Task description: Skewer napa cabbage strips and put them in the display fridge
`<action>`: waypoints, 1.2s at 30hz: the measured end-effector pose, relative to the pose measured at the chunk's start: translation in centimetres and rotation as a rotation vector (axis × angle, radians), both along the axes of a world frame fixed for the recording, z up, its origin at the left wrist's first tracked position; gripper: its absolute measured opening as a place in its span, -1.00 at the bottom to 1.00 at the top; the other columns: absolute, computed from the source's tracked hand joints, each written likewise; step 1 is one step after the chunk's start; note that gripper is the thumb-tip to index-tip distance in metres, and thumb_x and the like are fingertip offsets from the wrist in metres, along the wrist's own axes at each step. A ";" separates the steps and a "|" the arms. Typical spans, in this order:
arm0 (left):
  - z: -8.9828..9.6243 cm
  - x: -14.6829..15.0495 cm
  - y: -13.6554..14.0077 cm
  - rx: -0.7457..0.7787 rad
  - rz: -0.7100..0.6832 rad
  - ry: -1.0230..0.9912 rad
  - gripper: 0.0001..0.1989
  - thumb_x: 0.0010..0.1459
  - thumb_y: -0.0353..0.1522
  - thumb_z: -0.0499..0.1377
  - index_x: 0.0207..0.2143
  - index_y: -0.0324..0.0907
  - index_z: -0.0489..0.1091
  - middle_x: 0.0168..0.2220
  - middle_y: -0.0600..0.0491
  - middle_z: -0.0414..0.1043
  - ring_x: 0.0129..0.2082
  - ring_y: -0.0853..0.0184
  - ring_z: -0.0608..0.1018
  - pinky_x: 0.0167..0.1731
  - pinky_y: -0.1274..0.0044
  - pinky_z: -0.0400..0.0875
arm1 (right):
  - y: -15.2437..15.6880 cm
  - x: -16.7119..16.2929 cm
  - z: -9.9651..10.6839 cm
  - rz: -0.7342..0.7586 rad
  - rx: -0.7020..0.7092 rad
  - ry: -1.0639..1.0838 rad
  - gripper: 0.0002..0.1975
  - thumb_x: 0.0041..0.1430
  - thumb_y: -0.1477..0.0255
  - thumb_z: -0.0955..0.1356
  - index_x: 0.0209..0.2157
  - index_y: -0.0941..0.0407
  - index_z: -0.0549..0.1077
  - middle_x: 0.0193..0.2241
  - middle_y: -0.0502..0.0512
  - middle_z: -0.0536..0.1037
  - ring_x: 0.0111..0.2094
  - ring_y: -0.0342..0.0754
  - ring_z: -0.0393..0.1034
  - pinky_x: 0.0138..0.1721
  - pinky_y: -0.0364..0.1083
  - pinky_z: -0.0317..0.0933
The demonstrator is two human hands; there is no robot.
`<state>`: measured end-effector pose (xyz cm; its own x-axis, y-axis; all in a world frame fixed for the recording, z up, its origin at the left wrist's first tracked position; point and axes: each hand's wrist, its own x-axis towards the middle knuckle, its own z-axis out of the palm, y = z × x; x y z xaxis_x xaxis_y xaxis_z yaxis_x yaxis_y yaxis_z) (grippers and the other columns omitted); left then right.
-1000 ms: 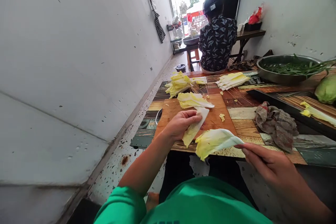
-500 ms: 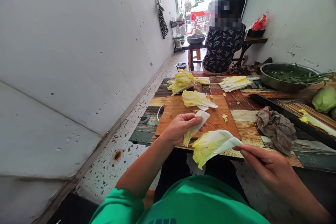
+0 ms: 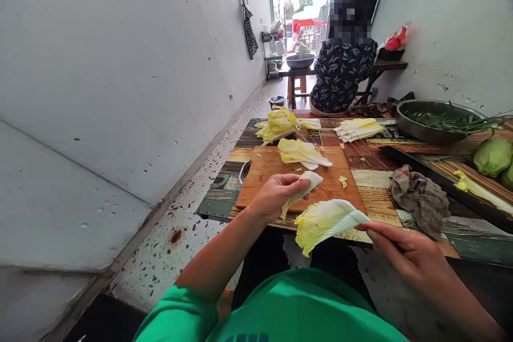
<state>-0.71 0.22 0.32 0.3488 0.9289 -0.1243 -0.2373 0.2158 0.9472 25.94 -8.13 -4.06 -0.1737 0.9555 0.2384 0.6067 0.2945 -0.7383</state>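
My left hand (image 3: 280, 192) is closed around a small napa cabbage leaf (image 3: 311, 179), its white stem end poking up past the thumb. Part of that leaf is hidden behind the fingers. Lower and to the right, my right hand (image 3: 404, 251) pinches at the white end of a larger yellow-green napa cabbage leaf (image 3: 331, 219), whose frilly end points left. Whether a skewer is also between those fingertips, I cannot tell. Both hands are over the near edge of the wooden cutting board (image 3: 256, 187), where a few more cabbage leaves (image 3: 302, 152) lie.
Cabbage leaves (image 3: 276, 125) and skewered leaves (image 3: 358, 129) lie behind the board. On the right are a crumpled rag (image 3: 420, 195), a long black tray (image 3: 444, 181), a metal bowl of greens (image 3: 436, 123) and a green cabbage (image 3: 492, 155). A person (image 3: 342, 75) sits beyond the table.
The view has shifted slightly. My left hand's leaf is turned a little, with less of its lower part showing. Both hands keep their holds.
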 end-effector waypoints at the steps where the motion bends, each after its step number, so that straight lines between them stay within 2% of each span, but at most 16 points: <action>1: 0.0 0.0 0.0 0.025 0.013 0.012 -0.53 -0.28 -0.06 0.50 -0.48 -0.28 0.60 -0.46 0.01 0.55 -0.47 0.45 0.43 -0.38 0.58 0.27 | 0.0 0.1 0.0 -0.002 0.000 -0.002 -0.62 0.26 0.17 0.30 -0.11 0.09 0.64 -0.36 0.10 0.67 -0.40 -0.04 0.54 -0.48 -0.20 0.37; 5: -0.1 0.0 -0.1 0.105 0.047 0.048 -0.57 -0.24 -0.06 0.49 -0.53 -0.26 0.59 -0.50 0.03 0.54 -0.45 0.44 0.44 -0.33 0.57 0.29 | 0.0 0.2 0.1 0.002 0.004 0.000 -0.62 0.26 0.17 0.31 -0.14 0.10 0.65 -0.34 0.11 0.68 -0.39 -0.05 0.56 -0.49 -0.22 0.35; 13: -0.3 0.1 -0.3 0.128 0.051 0.075 -0.60 -0.22 -0.09 0.49 -0.48 -0.24 0.62 -0.52 0.05 0.53 -0.46 0.44 0.45 -0.33 0.56 0.30 | 0.2 0.2 0.1 -0.012 -0.019 0.007 -0.61 0.24 0.15 0.31 -0.17 0.09 0.66 -0.34 0.11 0.68 -0.44 -0.06 0.54 -0.55 -0.23 0.31; 17: -0.5 0.2 -0.2 0.145 0.045 0.076 -0.63 -0.21 -0.11 0.49 -0.48 -0.23 0.62 -0.51 0.05 0.54 -0.46 0.44 0.45 -0.34 0.57 0.31 | 0.2 0.2 0.3 -0.007 -0.063 0.041 -0.58 0.23 0.11 0.31 -0.16 0.10 0.66 -0.45 0.09 0.64 -0.51 -0.09 0.48 -0.61 -0.22 0.25; 23: -0.7 0.0 0.0 0.173 -0.010 0.078 -0.66 -0.14 -0.12 0.47 -0.47 -0.23 0.62 -0.51 0.07 0.54 -0.48 0.47 0.44 -0.35 0.58 0.31 | 0.6 0.2 0.7 0.046 -0.126 0.100 -0.53 0.22 0.05 0.30 -0.17 0.11 0.66 -0.66 0.01 0.43 -0.61 -0.13 0.32 -0.64 -0.21 0.17; 30: -0.7 0.2 0.0 0.178 -0.019 0.081 -0.67 -0.11 -0.14 0.46 -0.43 -0.23 0.64 -0.46 0.02 0.58 -0.44 0.41 0.49 -0.32 0.56 0.35 | 1.2 -0.5 1.7 0.054 -0.175 0.157 -0.49 0.16 -0.01 0.32 -0.24 0.13 0.66 -0.63 0.05 0.45 -0.59 -0.14 0.26 -0.60 -0.20 0.17; 36: -0.5 0.5 -0.2 0.157 -0.072 0.118 -0.63 -0.08 -0.13 0.44 -0.34 -0.25 0.65 -0.39 -0.01 0.62 -0.44 0.38 0.52 -0.38 0.56 0.37 | 1.4 -1.4 2.1 0.080 -0.198 0.153 -0.48 0.18 0.00 0.31 -0.23 0.16 0.64 -0.68 -0.01 0.33 -0.64 -0.20 0.11 -0.65 -0.20 0.03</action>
